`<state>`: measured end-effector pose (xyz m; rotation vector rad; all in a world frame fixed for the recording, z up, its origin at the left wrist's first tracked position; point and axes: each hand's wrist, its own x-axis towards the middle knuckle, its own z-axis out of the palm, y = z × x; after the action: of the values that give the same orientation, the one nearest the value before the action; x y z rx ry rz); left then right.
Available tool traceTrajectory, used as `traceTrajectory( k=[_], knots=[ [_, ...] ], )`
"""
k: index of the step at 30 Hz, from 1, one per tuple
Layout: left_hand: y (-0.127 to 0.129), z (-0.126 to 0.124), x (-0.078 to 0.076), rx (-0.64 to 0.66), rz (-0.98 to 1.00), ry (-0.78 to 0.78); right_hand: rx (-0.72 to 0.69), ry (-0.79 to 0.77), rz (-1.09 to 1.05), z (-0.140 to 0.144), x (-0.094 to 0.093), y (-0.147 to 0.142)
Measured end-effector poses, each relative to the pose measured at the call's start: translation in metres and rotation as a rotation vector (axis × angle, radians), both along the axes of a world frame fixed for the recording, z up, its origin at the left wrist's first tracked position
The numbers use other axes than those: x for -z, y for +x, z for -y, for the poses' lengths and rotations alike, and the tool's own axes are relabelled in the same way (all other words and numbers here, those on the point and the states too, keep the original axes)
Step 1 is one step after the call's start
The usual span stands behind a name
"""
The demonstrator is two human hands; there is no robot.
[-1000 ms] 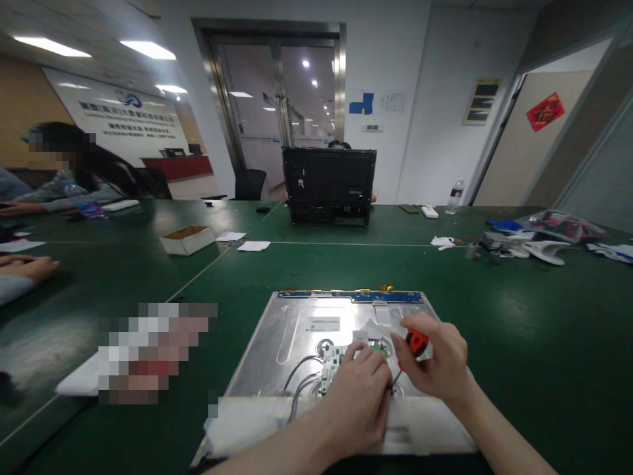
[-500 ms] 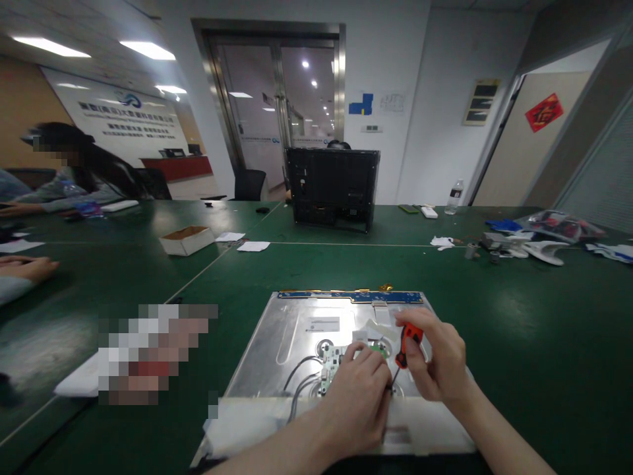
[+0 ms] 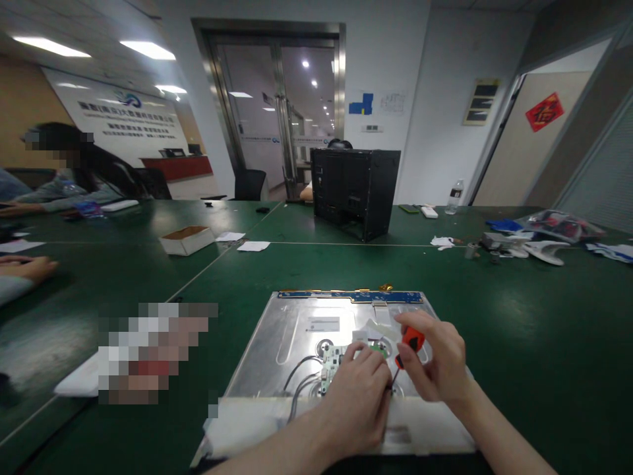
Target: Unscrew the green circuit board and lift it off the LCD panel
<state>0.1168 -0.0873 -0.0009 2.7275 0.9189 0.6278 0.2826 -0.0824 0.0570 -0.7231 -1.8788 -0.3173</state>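
Observation:
My right hand point(image 3: 440, 356) grips the red and black handle of a screwdriver point(image 3: 412, 338) between thumb and fingers. Its thin shaft slants down toward the lower right of a small green circuit board point(image 3: 330, 363). My left hand point(image 3: 363, 382) lies over that board, fingers bent and pressed together beside the screwdriver tip. Whatever these fingers pinch is hidden. Beneath both hands is a flat silver metal display panel point(image 3: 291, 323), with a blue board strip point(image 3: 346, 297) along its far edge. Dark cables point(image 3: 299, 382) run from the circuit board's left side.
Across the green table point(image 3: 306, 270) stands a black case point(image 3: 353, 188), a person behind it. To the left are a white box point(image 3: 186, 241), papers point(image 3: 254, 246) and other people's hands point(image 3: 30, 269). A bottle point(image 3: 453, 196) and a plastic bag point(image 3: 558, 224) lie right.
The screwdriver handle has turned and tilted slightly in my right hand's fingers. My left hand stays in place. Across the table, the black case has rotated and shifted right.

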Motion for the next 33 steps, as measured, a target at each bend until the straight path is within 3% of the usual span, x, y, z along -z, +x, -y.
traceTrajectory(
  k=[4,14,25,33],
  knots=[
    [0.0003,0.0000,-0.0002,0.005,0.009,0.008,-0.065,-0.051,-0.025,0.0013,-0.0021,0.0014],
    [-0.0004,-0.0006,0.0006,-0.002,-0.038,0.010,0.099,0.039,-0.011,-0.0018,0.0048,-0.0022],
    [0.0007,-0.0007,0.0019,0.003,0.012,0.014,-0.055,-0.086,0.007,0.0004,0.0010,0.0031],
    [-0.0001,0.0004,0.0024,-0.007,0.008,-0.020,0.087,0.010,-0.003,-0.0026,0.0073,-0.0006]
  ],
)
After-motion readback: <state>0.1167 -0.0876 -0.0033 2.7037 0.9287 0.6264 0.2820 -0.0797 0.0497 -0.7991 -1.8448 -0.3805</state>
